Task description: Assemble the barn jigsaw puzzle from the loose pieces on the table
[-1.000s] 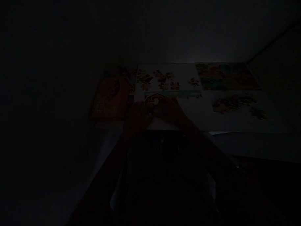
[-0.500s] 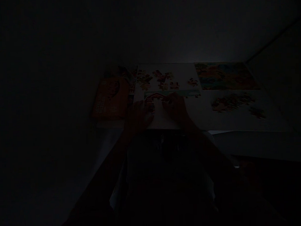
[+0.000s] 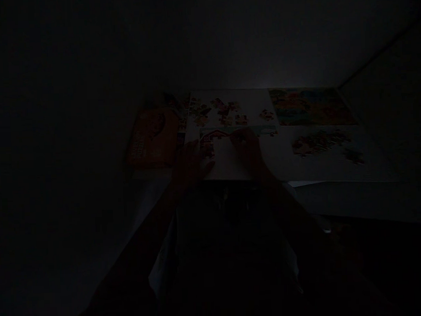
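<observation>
The picture is very dark. On a white table (image 3: 228, 169) lies a partly joined jigsaw puzzle (image 3: 207, 150), with a red barn roof along its top row and a pale sky strip at the right. My left hand (image 3: 189, 164) rests flat at the puzzle's lower left, fingers and thumb apart, holding nothing. Over the top row, my right hand (image 3: 247, 148) has its fingers bent together on a puzzle piece at the barn's right side. The hand hides most of that piece. Loose puzzle pieces (image 3: 225, 112) are scattered just beyond the puzzle.
An orange puzzle box (image 3: 152, 139) lies left of my left hand. At the back right is a colourful picture sheet (image 3: 312, 107). A heap of puzzle pieces (image 3: 320, 141) lies nearer, with a smaller cluster (image 3: 353, 155) beside it. A wall rises behind the table.
The view has shifted slightly, so the table's things sit a little further left. Both hands stay at nearly the same spots on the puzzle, with small finger movements.
</observation>
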Available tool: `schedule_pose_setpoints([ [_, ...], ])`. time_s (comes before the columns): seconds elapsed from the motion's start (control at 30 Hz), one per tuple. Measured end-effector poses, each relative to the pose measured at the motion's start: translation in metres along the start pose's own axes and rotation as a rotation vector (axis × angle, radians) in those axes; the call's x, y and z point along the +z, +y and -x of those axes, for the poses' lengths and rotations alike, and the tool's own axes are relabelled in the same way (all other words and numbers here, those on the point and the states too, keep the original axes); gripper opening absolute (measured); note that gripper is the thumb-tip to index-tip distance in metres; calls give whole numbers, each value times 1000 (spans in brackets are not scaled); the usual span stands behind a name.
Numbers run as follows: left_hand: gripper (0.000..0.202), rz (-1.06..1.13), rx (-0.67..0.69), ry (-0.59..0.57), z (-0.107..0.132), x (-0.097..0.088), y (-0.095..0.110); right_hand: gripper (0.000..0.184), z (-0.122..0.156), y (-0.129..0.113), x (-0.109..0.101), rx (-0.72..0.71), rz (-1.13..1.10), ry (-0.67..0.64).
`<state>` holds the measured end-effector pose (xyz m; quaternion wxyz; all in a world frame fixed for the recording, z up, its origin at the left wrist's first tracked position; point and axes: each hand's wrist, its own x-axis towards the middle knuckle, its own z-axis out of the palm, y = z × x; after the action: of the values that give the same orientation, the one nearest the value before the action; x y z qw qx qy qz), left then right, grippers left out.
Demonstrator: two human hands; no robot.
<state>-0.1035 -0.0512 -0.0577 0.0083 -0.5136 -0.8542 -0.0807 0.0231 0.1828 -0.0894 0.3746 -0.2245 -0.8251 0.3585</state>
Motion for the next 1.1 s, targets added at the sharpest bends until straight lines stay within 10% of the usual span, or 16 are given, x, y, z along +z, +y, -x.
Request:
schedule_pose_setpoints([
  [0.67, 93, 155, -21, 171, 1, 13, -7, 19, -3, 2, -6, 36, -8, -70],
  [0.9, 105, 163, -32, 194, 3, 17, -11, 29, -78, 50, -23, 15, 210, -174],
  [1.1, 109, 163, -48, 206, 4, 23, -14, 47, -141, 58, 5, 43, 507, -292],
])
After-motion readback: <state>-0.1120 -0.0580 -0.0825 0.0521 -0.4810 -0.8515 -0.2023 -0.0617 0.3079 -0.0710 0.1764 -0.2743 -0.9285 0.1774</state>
